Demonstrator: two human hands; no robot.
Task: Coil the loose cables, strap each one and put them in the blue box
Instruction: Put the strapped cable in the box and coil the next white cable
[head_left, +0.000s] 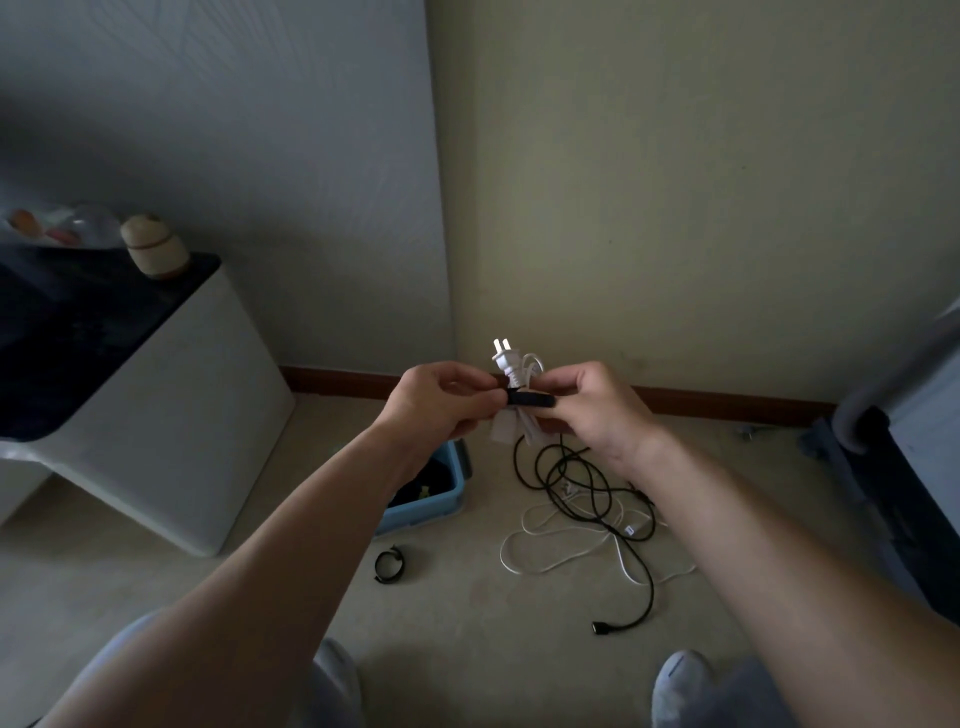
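Pinching one end of a black strap (530, 399), the left hand (441, 400) is pulling it across a coiled white cable (517, 374), while the right hand (592, 405) is gripping the other end against the bundle. Below them, the blue box (447, 499) is sitting on the floor (260, 597), beside a loose black cable (571, 499), a loose white cable (545, 561) and a rolled strap (389, 565).

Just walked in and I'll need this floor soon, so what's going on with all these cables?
A person is strapping a coiled white cable, plug end up. The left hand and right hand each pinch an end of the black strap wrapped round it. The blue box sits on the floor below, partly hidden by the left forearm. A black cable and a loose white cable lie tangled beside it, not yet coiled, and a spare strap lies nearby.
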